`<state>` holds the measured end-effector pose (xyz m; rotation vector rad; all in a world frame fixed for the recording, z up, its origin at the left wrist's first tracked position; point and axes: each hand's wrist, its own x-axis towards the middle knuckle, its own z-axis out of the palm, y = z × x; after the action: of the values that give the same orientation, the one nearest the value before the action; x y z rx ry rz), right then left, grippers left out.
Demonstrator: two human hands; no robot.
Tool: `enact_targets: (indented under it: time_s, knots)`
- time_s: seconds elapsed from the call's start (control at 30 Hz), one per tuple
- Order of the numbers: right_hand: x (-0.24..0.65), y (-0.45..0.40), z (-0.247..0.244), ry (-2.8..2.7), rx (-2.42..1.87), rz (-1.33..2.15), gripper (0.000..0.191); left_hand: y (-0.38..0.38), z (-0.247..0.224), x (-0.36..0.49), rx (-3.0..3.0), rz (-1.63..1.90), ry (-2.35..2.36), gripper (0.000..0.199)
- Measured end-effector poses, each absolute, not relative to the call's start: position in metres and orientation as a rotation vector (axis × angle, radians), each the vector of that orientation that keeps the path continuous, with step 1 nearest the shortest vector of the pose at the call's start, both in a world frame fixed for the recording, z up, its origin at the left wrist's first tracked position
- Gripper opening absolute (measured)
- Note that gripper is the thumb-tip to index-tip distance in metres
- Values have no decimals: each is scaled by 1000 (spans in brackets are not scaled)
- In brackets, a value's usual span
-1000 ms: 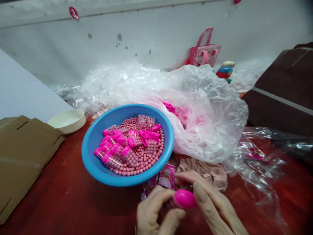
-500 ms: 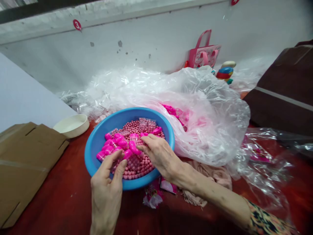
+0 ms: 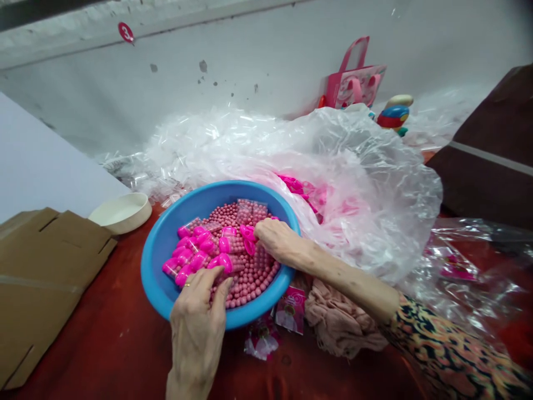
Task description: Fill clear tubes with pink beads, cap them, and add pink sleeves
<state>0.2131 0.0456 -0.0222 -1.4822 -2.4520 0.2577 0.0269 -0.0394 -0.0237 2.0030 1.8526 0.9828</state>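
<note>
A blue basin [image 3: 156, 278] holds loose pink beads [image 3: 250, 286] and several clear tubes of beads with bright pink caps [image 3: 204, 241]. My right hand [image 3: 278, 241] is over the basin's right side, its fingers closed on a bright pink plastic piece [image 3: 249, 239] whose far end sticks out to the left. At the near rim, my left hand [image 3: 197, 325] reaches in with thumb and forefinger apart. Its fingertips are beside a pink-capped tube [image 3: 225, 263], and nothing shows clearly between them.
Behind the basin spreads a large clear plastic bag [image 3: 375, 183] with pink pieces inside. Flattened cardboard [image 3: 45, 289] and a white dish [image 3: 121, 214] lie left. A pink cloth [image 3: 341, 322] and small printed packets [image 3: 290, 311] are at the right front. A brown box [image 3: 491, 155] stands right.
My right hand has moved up and right within the basin, now gripping a pink piece. A pink-capped tube lies where it was. My left hand has shifted slightly right.
</note>
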Motion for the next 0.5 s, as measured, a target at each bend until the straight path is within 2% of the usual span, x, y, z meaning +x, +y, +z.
enact_targets:
  time_s: [0.13, 0.27, 0.37, 0.5]
  knots:
    - [210, 40, -20, -2502, -1597, 189, 12, -33, -14, 27, 2060, 879, 1757, 15]
    - [208, 47, -18, -2543, -1626, 195, 20, -8, -8, 34, 2414, 636, 1539, 15]
    - [205, 54, -15, -2553, -1634, 228, 23, 21, -18, 42, 2630, 432, 1315, 13]
    - [206, 55, -12, -2526, -1637, 280, 23, 48, -37, 50, 2671, 329, 1225, 12]
